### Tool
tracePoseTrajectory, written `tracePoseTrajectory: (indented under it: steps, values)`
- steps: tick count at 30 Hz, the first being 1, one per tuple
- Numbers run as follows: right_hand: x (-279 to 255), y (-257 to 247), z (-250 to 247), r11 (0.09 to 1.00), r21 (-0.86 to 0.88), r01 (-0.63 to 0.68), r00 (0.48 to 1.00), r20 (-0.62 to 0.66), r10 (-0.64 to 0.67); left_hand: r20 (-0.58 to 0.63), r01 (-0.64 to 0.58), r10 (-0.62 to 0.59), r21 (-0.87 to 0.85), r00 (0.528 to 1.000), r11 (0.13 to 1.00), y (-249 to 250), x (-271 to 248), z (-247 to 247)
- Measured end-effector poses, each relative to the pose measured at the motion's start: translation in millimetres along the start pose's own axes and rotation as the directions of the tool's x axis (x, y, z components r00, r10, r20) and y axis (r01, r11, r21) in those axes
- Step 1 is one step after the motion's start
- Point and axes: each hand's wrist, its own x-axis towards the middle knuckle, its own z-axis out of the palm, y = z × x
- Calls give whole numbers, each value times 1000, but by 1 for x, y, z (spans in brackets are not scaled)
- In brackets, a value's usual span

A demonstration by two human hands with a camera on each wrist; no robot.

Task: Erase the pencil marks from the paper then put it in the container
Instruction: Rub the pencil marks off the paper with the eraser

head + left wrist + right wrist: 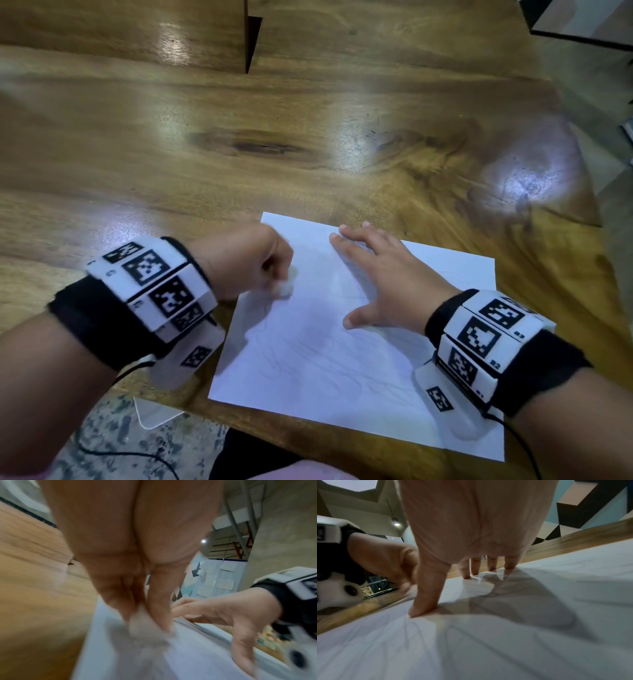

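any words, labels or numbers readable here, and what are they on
"R2": small print beside a square marker on the right wristband.
"R3": likely, a similar tag on the same band, too small to be sure.
Left wristband: markers only, print blurred.
Paper: faint pencil marks, no readable words.

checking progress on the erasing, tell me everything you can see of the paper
The paper is one white sheet lying flat on the wooden table, skewed to the table's near edge. Faint pencil lines still show. The right hand presses on it with spread fingers; the left hand rubs a white eraser near its left edge.
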Motion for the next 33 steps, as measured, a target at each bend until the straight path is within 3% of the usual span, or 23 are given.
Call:
tracePoseTrajectory:
  steps: [2,4,5,8,9,10,13,15,18,20,21,23,25,27,30,33]
  values:
    - [0,0,0,1000,1,-3,1000,2,3,-188,2,-7,-25,982,1000,6,11,-1]
    - [0,0,-1,1000,1,-4,1000,7,4,-241,-7,0,-28,971,1000,7,11,2]
    - [0,0,-1,1000,1,-2,1000,7,2,-198,-23,17,-27,980,999,4,7,4]
    - [0,0,0,1000,7,-2,1000,-2,2,82,5,-1,-49,997,999,-1,-8,7]
    - [0,1,1,1000,8,-1,1000,-3,1,111,17,-12,-45,994,999,0,-8,7]
    - [0,0,1,1000,6,-1,1000,-4,1,71,13,-10,-34,997,999,2,-3,5]
    - [0,0,1,1000,2,-2,1000,-7,2,-218,-6,-7,-59,976,998,14,19,1]
    - [0,0,1,1000,4,0,1000,-9,0,-282,-3,-21,-85,959,996,18,24,4]
    - [0,0,0,1000,22,-1,1000,-7,1,-115,-61,57,-33,992,998,15,6,13]
    - [-1,0,0,1000,26,1,1000,-7,-1,39,-54,55,-14,998,998,14,-4,15]
    - [-1,0,0,1000,26,2,1000,-8,-2,57,-39,41,-29,998,999,13,-4,14]
    - [0,0,0,1000,24,5,1000,-10,-4,-31,-28,27,-42,999,999,16,8,9]
    - [0,1,1,1000,22,5,1000,-15,-5,-200,-35,23,-56,980,998,19,23,4]
    - [0,1,1,1000,20,7,1000,-21,-6,-269,-42,26,-55,963,998,20,28,5]
    - [0,1,1,1000,21,7,1000,-19,-7,-112,-94,90,-29,990,995,14,12,12]
    - [-1,1,1,999,40,11,1000,-25,-10,110,-48,49,-11,993,999,11,0,13]
